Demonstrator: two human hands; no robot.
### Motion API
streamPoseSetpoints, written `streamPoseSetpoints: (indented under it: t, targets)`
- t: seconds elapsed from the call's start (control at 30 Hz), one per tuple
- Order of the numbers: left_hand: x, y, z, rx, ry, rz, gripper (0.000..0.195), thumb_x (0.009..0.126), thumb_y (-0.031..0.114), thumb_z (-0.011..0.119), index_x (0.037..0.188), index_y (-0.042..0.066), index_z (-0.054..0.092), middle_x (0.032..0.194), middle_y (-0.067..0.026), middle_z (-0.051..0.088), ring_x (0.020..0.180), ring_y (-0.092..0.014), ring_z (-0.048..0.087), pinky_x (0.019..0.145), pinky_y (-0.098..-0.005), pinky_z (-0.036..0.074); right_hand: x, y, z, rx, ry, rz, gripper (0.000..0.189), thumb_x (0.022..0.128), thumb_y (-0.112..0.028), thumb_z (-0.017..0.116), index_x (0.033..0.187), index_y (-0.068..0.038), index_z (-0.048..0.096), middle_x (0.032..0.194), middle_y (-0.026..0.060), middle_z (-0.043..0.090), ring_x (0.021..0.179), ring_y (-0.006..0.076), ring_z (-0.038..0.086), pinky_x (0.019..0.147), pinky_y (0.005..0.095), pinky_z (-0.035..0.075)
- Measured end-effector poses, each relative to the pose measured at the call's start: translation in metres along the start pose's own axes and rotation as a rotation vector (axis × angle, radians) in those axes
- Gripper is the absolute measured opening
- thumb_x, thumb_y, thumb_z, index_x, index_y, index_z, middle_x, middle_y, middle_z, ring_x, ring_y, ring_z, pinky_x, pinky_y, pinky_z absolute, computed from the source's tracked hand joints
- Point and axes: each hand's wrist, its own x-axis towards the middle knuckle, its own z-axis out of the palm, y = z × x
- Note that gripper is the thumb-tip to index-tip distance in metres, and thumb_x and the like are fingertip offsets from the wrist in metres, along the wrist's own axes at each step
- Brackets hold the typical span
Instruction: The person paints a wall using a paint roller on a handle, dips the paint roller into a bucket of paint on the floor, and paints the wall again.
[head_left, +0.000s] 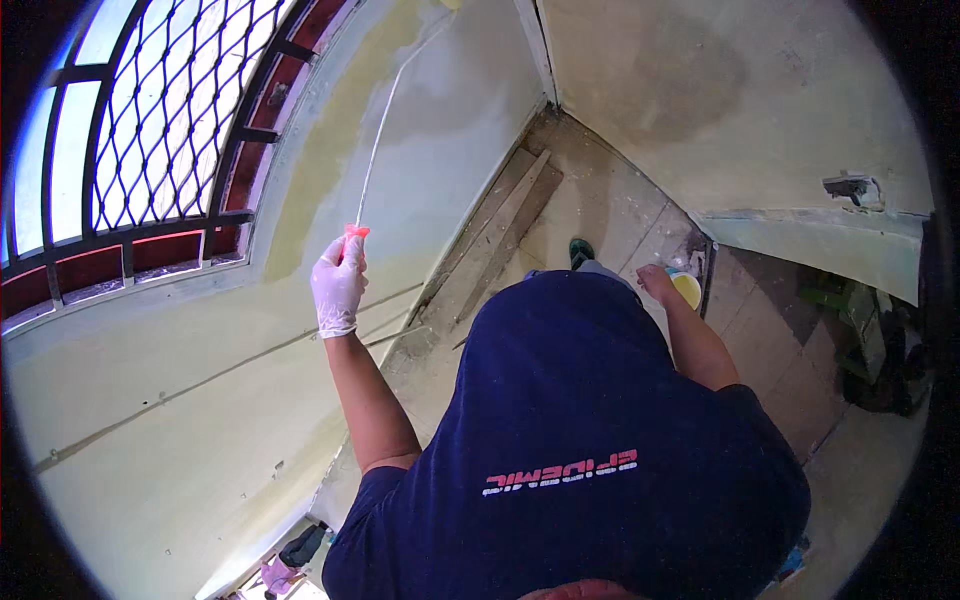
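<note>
My left hand (340, 274), in a thin white glove, grips the red-orange handle (358, 234) of a paint roller. Its long metal rod (382, 124) reaches up along the wall (442, 142), where part of the yellow roller head (450, 4) shows at the picture's top edge. Low on the other side, my bare right hand (657, 285) is curled at the rim of a white bucket (687, 289) with pale yellow inside. My forearm covers part of the bucket, and the exact grip is hidden. A broad yellowish band (315, 202) of paint runs beside the window.
A window with a black metal grille (161, 112) is at my left. Wooden planks (510, 221) lie along the wall's foot. An open wall box (853, 191) is at right, above dark clutter (877, 352). A person in pink (281, 574) appears far off at lower left.
</note>
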Motion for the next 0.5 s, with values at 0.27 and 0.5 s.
streamPoseSetpoints:
  t: [0.27, 0.5]
  targets:
    - [0.019, 0.021, 0.019, 0.048, -0.018, 0.052, 0.03, 0.087, 0.033, 0.06, 0.092, 0.004, 0.065, 0.06, 0.0026, 0.049, 0.047, -0.005, 0.043, 0.042, -0.0213, 0.035, -0.007, 0.011, 0.0, 0.054, 0.044, 0.026, 0.03, 0.089, -0.025, 0.05, 0.099, 0.002, 0.06, 0.081, 0.011, 0.064, 0.071, 0.0183, 0.06, 0.065, 0.0305, 0.049]
    - [0.033, 0.038, 0.036, 0.068, -0.02, 0.082, 0.031, 0.087, 0.034, 0.059, 0.091, 0.004, 0.065, 0.059, 0.0026, 0.048, 0.046, -0.005, 0.043, 0.041, -0.0215, 0.035, -0.021, 0.018, -0.003, 0.07, 0.033, 0.053, 0.029, 0.089, -0.025, 0.05, 0.097, 0.001, 0.06, 0.078, 0.009, 0.062, 0.069, 0.0178, 0.058, 0.064, 0.0309, 0.047]
